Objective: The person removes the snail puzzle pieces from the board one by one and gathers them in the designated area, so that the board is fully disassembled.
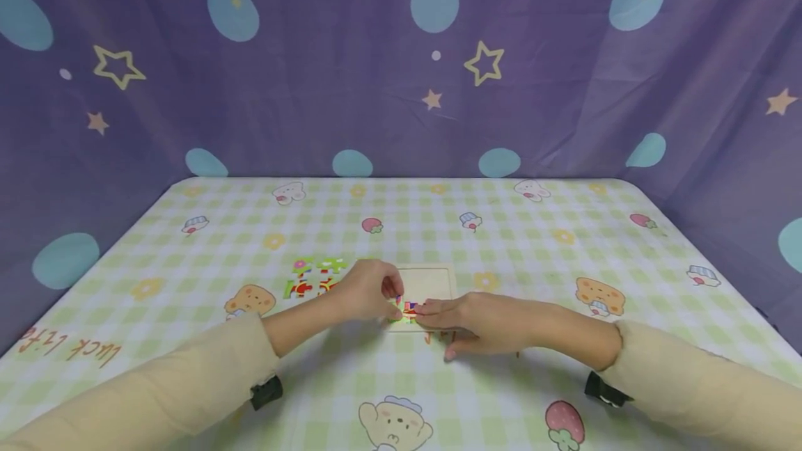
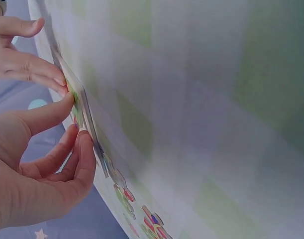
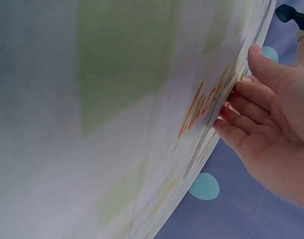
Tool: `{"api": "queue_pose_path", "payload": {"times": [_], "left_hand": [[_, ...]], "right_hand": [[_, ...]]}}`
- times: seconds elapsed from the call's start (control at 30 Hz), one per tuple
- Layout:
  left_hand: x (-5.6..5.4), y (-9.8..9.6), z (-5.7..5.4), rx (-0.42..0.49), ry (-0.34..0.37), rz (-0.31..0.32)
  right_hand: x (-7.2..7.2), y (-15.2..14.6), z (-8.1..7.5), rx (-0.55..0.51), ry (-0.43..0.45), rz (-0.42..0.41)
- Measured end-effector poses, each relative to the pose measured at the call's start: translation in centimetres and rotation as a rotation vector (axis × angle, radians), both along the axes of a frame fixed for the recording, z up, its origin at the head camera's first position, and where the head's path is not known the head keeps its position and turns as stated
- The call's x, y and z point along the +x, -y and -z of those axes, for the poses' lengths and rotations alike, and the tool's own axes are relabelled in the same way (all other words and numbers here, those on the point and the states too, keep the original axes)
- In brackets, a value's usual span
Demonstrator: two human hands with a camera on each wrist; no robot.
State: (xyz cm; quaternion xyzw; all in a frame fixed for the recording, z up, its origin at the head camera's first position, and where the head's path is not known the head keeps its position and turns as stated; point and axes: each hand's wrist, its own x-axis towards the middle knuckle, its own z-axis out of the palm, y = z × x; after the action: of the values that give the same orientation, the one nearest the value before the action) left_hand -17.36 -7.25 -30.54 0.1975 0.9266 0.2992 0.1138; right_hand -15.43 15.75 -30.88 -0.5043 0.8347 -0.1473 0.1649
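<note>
A shallow pale wooden puzzle tray [image 1: 432, 275] lies on the table, with colourful jigsaw pieces [image 1: 411, 309] at its near side. Over its left part, my left hand [image 1: 366, 291] pinches a green-edged puzzle piece [image 2: 76, 107] between thumb and fingers, low against the tray. The hand hides part of that piece. My right hand [image 1: 489, 322] lies palm down from the right, its nearly straight fingertips resting on the pieces in the tray. In the right wrist view, those fingers [image 3: 244, 107] touch the tray's edge, with the thumb held apart.
Several loose puzzle pieces [image 1: 302, 289] in green and red lie left of the tray, partly behind my left hand. A checked cloth [image 1: 401, 367] with cartoon prints covers the table. Behind the table's far edge hangs a purple curtain [image 1: 351, 103].
</note>
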Motion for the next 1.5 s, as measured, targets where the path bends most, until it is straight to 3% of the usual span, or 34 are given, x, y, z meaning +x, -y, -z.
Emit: {"api": "queue_pose_path", "payload": {"times": [0.3, 0.57, 0.7, 0.9, 1.1, 1.5], "left_hand": [[-0.3, 0.5, 0.1, 0.108, 0.099, -0.064], [-0.2, 0.8, -0.1, 0.219, 0.269, -0.233], [0.0, 0.9, -0.1, 0.291, 0.325, -0.282], [-0.6, 1.9, -0.5, 0.355, 0.303, -0.276], [-1.4, 3.0, -1.4, 0.390, 0.333, -0.285], [-1.6, 5.7, -1.6, 0.356, 0.348, -0.258]], "right_hand": [[0.0, 0.1, 0.1, 0.008, 0.005, 0.009], [0.1, 0.1, 0.1, 0.013, 0.012, 0.021], [0.0, 0.1, 0.0, 0.017, 0.013, 0.013], [-0.1, 0.1, -0.2, 0.013, 0.020, 0.006], [-0.1, 0.1, -0.3, 0.015, 0.037, 0.010], [-0.1, 0.1, -0.1, 0.015, 0.015, -0.001]]}}
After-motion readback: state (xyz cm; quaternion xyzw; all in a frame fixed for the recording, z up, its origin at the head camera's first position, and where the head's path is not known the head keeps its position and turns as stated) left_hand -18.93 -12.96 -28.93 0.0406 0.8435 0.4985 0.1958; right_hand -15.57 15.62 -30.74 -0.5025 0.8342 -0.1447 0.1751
